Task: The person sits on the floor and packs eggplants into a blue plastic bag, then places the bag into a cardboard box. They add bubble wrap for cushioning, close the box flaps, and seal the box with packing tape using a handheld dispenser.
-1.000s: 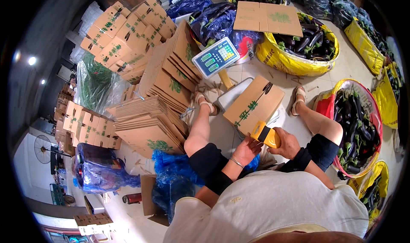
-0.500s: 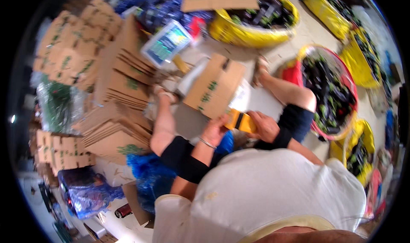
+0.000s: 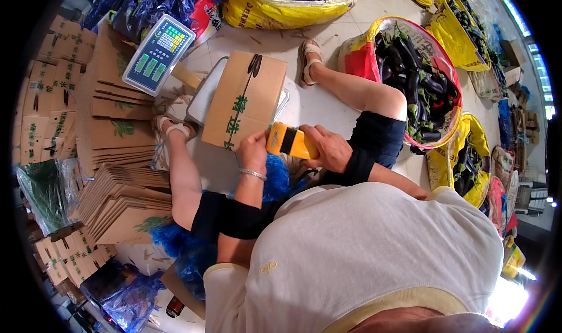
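A closed cardboard box (image 3: 243,93) with green printing rests on the platform of a scale (image 3: 202,96) between my legs. At the box's near edge, my left hand (image 3: 253,154) is closed, with its fingertips pressed to the cardboard near the corner. My right hand (image 3: 332,148) is wrapped round a yellow hand-held tool (image 3: 293,141) with a black band, held level. The tool's front end reaches the box's near right corner, beside my left fingers. Its underside and working end are hidden.
Folded cartons (image 3: 126,201) are stacked to the left, by the scale's display (image 3: 158,53). A sack of eggplants (image 3: 418,81) stands on the right, another yellow sack (image 3: 293,11) at the back. Blue plastic (image 3: 190,254) lies beside my left leg.
The whole view has shifted, so the box, scale and sacks sit further left and up. My hands remain at the box's near edge, with the yellow tool still in my right hand.
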`<state>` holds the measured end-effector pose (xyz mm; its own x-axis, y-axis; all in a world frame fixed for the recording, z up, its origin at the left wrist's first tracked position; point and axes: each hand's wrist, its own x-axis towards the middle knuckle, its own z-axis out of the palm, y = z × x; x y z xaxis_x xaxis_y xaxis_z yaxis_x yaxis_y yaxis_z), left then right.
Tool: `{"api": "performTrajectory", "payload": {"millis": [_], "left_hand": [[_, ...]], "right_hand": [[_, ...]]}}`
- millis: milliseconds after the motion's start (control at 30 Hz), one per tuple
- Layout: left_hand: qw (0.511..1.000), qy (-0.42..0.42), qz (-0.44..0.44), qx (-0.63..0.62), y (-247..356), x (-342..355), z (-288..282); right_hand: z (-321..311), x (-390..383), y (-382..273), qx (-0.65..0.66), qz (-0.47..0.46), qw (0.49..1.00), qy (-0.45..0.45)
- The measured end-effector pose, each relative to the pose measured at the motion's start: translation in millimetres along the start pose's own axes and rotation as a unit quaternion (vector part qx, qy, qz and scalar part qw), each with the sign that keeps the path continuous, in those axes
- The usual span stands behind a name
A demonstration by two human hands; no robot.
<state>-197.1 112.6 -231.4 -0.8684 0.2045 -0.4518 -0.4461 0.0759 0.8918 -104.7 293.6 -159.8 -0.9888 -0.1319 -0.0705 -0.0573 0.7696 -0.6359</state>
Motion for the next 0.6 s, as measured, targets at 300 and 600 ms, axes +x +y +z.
{"api": "performTrajectory", "payload": {"millis": [300, 600], "left_hand": [[0.991, 0.120, 0.062, 0.011, 55.9, 171.1, -155.6], [0.969, -0.098, 0.015, 0.227, -75.1, 269.7, -194.2]], "right_hand": [[-18.2, 17.7, 21.9, -0.047, 0.086, 0.995, 0.012], [36.6, 64.7, 68.0, -0.008, 0.158, 0.984, -0.088]]}}
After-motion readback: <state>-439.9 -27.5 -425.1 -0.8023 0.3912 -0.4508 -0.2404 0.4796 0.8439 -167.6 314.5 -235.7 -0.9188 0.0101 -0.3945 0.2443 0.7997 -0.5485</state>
